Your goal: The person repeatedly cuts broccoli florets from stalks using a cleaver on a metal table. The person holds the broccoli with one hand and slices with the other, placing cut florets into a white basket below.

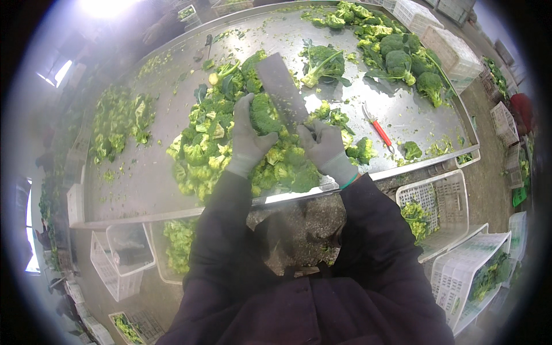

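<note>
My right hand [325, 146], in a grey glove, grips a wide-bladed cleaver [282, 88]; its handle is hidden in the fist. The blade points away from me and slants left over the metal table [168, 177]. Bits of green cling to it. My left hand [249, 136], gloved too, cups a green broccoli head [263, 114] between thumb and fingers, just left of the blade. Around and beneath both hands lies a heap of cut broccoli florets [198, 151]. Beyond the blade's tip stands another broccoli head [254, 69].
Red-handled pruning shears [379, 129] lie at the right. A leafy broccoli stalk [321, 64] and a pile of whole heads [396, 56] sit farther back. More florets [116, 120] lie at left. White plastic crates [457, 198] stand below the table's raised rim [146, 217].
</note>
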A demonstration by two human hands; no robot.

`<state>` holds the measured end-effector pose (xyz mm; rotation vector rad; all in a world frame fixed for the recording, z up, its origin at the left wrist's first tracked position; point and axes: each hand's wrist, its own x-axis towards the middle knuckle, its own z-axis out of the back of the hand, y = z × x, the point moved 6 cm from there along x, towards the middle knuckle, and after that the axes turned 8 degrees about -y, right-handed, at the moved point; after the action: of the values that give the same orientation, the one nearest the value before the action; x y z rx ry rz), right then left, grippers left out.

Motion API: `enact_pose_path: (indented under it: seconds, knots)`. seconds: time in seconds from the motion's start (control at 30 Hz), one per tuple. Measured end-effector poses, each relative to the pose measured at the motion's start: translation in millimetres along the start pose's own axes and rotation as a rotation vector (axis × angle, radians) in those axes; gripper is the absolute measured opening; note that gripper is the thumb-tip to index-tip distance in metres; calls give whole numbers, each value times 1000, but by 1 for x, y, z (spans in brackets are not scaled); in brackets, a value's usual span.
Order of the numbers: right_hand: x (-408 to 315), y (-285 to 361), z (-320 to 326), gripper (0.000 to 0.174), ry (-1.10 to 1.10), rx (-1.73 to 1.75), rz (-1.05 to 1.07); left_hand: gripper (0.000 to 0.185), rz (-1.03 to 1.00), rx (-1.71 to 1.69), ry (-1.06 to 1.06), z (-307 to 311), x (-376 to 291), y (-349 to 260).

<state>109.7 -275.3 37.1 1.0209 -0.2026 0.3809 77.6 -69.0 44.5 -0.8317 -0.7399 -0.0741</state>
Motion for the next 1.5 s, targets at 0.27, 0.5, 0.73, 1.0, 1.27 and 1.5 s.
enact_pose_path:
  seconds: [0.27,0.5,0.73,1.0,1.27,1.5]
  knots:
    - [-5,-6,2,36,-84,202,-116,96,353,-315,-31,4,-1,45]
    - [-3,9,-3,34,-115,284,-74,102,816,-996,59,-19,-22,64]
    - [12,1,-30,34,86,139,-77,89,638,-654,77,-14,-11,41]
    - [4,-19,-9,26,-30,314,-230,56,1170,-943,1,-23,-23,54]
    - [-3,4,-19,30,8,-19,144,68,1154,-1011,135,-30,-19,24]
    - [6,1,-30,27,-14,34,98,68,1089,-1000,75,-33,-20,28]
